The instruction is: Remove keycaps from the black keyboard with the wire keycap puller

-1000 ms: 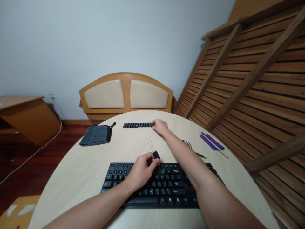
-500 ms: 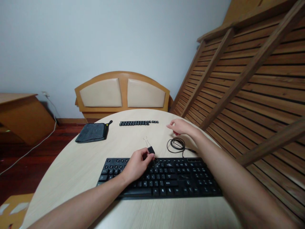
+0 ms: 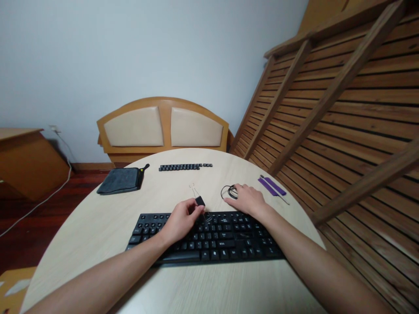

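Note:
My left hand (image 3: 181,219) is closed around the black body of a keycap puller (image 3: 200,201), whose thin wire loops stick out at both ends. The lower wires reach down over the upper middle of a black keyboard (image 3: 225,242). Several sockets along the keyboard's top left lack their caps. Palm down, my right hand (image 3: 246,199) lies with fingers extended at the keyboard's far right edge, partly covering the coiled black cable (image 3: 225,188). Farther back, loose black keycaps (image 3: 180,167) sit in neat rows on the table.
A dark grey zip pouch (image 3: 119,181) is at the round table's (image 3: 81,235) left. Purple strips (image 3: 271,186) with a thin rod-like item lie near the right edge. Slatted wooden panels (image 3: 347,117) lean at right, and a headboard (image 3: 166,104) stands behind.
My right hand has come back from beside the keycap rows to the cable and keyboard edge, its fingers now spread. The purple strips have come into sight. My left hand keeps the keycap puller.

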A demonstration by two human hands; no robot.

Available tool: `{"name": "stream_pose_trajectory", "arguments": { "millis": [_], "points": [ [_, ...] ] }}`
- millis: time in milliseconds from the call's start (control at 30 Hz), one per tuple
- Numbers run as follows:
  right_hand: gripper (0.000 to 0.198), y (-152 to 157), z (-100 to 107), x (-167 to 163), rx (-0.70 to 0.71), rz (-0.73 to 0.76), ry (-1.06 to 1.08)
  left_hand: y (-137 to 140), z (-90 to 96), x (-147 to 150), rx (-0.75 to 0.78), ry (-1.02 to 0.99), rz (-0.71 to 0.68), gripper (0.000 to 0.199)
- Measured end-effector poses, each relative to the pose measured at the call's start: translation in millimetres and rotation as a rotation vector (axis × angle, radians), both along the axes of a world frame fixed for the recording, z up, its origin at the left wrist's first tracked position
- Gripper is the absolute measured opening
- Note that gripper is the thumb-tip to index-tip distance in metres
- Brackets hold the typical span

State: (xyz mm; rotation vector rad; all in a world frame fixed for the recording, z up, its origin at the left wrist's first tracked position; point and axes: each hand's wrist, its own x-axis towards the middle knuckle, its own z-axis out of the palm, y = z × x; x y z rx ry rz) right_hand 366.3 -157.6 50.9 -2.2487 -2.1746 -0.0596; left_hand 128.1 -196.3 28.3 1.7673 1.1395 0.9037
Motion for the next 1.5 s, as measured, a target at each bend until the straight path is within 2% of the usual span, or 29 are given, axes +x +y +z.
{"name": "stream_pose_trajectory", "arguments": {
  "millis": [167, 300, 400, 467, 600, 667, 733, 900, 1067, 1200, 1500],
  "points": [
    [0.065, -0.1, -5.7, -3.5, 0.097, -0.063, -0.039, -0.2, 0.9, -1.0, 0.007, 0.015, -0.003, 0.027],
    [0.067, -3.7, -2.2, 1.7, 0.118, -0.05, -0.015, -1.1, 1.8, -1.3, -0.001, 0.005, -0.01, 0.027],
    [0.06, -10.9, 5.2, 9.0, 0.166, -0.003, 0.027, -2.4, 3.1, -0.6, 0.003, -0.005, -0.029, 0.027],
    [0.047, -18.4, 11.8, 13.3, 0.162, 0.148, 0.117, -3.3, 4.1, -0.2, -0.001, -0.011, -0.051, 0.027],
    [0.034, -36.0, 23.3, 13.6, -0.054, 0.607, 0.401, -4.2, 4.6, -0.1, -0.014, -0.006, -0.098, 0.027],
    [0.034, -42.8, 26.0, 9.1, -0.131, 0.716, 0.488, -4.2, 4.3, -0.2, -0.006, 0.003, -0.104, 0.028],
    [0.034, -46.5, 26.2, 3.5, -0.161, 0.763, 0.525, -4.3, 4.4, 0.1, 0.003, 0.005, -0.107, 0.028],
    [0.035, -46.3, 21.8, -3.9, -0.171, 0.793, 0.524, -6.9, 9.4, 2.0, 0.031, 0.062, -0.121, 0.025],
    [0.034, -44.4, 18.9, -2.6, -0.163, 0.804, 0.528, -11.5, 20.1, 4.6, 0.071, 0.238, -0.07, 0.023],
    [0.032, -44.8, 18.4, -3.3, -0.146, 0.806, 0.53, -14.2, 24.8, 5.9, 0.119, 0.295, -0.037, 0.024],
    [0.034, -49.1, 6.9, -18.3, -0.068, 0.789, 0.558, -13.2, 18.7, 2.0, 0.144, 0.287, -0.022, 0.028]
  ]
}}
